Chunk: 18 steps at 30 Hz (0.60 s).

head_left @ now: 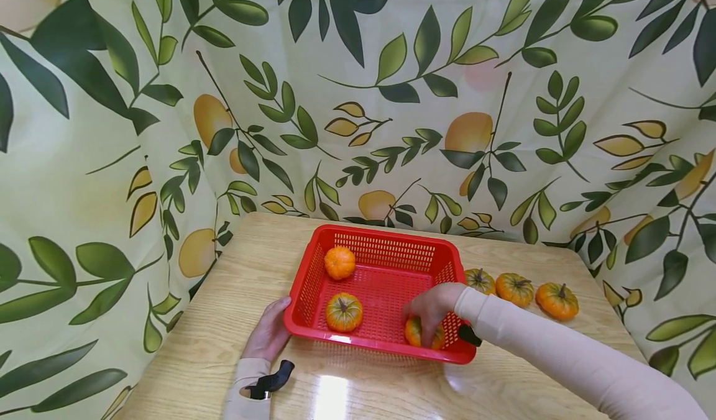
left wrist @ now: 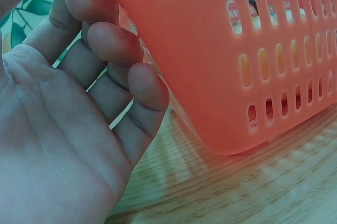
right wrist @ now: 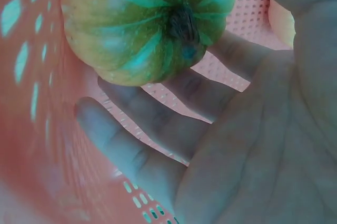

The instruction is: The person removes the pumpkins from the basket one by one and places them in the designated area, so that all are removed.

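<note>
A red plastic basket with slotted walls stands on the table. My right hand reaches down into its near right corner, thumb and fingers around a small orange-and-green pumpkin. The right wrist view shows that pumpkin stem toward the palm, two fingers against it and the others spread beside it. Two more small pumpkins are in the basket's left half, a plain orange one behind a striped one. At the left wall, my left hand has its loosely bent fingertips right at the outside.
Right of the basket, three small pumpkins lie in a row: one by the wall, a middle one and an outer one. The wooden table ends at a leaf-printed cloth. Each wrist carries a black strap-mounted piece.
</note>
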Tool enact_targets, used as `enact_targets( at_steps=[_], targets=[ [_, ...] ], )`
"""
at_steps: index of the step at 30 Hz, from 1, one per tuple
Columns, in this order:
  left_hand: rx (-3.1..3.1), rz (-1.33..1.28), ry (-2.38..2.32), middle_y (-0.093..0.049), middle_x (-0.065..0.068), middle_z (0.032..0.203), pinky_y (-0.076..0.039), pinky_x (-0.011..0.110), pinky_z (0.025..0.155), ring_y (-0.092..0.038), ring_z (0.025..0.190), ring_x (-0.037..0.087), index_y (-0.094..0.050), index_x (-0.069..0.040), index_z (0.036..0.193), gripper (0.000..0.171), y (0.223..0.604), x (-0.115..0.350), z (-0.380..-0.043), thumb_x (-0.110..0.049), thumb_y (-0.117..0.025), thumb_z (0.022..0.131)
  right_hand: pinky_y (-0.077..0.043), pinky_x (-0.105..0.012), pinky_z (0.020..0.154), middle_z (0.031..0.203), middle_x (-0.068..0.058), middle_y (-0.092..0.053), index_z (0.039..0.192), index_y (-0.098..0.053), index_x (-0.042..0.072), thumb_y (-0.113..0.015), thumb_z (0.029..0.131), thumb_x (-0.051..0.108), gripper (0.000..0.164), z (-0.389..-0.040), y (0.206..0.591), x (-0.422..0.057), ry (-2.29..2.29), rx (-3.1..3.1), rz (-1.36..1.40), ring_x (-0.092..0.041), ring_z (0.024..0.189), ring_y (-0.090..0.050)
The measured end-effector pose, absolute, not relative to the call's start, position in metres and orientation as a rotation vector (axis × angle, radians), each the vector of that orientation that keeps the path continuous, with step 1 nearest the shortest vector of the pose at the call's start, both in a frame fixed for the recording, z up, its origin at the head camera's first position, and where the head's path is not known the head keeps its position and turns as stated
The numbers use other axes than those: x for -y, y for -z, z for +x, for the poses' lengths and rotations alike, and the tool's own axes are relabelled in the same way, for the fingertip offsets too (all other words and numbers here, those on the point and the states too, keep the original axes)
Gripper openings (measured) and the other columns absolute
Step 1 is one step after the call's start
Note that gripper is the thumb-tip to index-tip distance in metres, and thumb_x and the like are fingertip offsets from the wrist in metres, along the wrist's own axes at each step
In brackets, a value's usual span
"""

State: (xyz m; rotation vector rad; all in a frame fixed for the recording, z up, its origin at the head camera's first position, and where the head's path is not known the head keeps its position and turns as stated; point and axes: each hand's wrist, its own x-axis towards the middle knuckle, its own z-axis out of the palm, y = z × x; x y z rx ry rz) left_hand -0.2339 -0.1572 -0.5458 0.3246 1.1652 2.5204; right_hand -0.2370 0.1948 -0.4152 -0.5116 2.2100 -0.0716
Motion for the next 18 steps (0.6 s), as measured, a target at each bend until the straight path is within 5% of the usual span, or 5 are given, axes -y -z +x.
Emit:
enact_targets(
  at_steps=[18],
  targets=[
    [-1.184,0.342,-2.492,-0.077,-0.007,0.105,-0.054,0.025,0.094,-0.069,0.1,0.007,-0.077,-0.02,0.106,0.037,0.547,0.158,-0.235,-0.014,-0.041,0.106,-0.054,-0.037,0.092,0.102,0.011,-0.058,0.122,-0.058,0.029,-0.087,0.076,0.024,0.055,-0.242,0.399,-0.194,0.084,-2.302,-0.512,-0.011,0.098,-0.055]
  ],
)
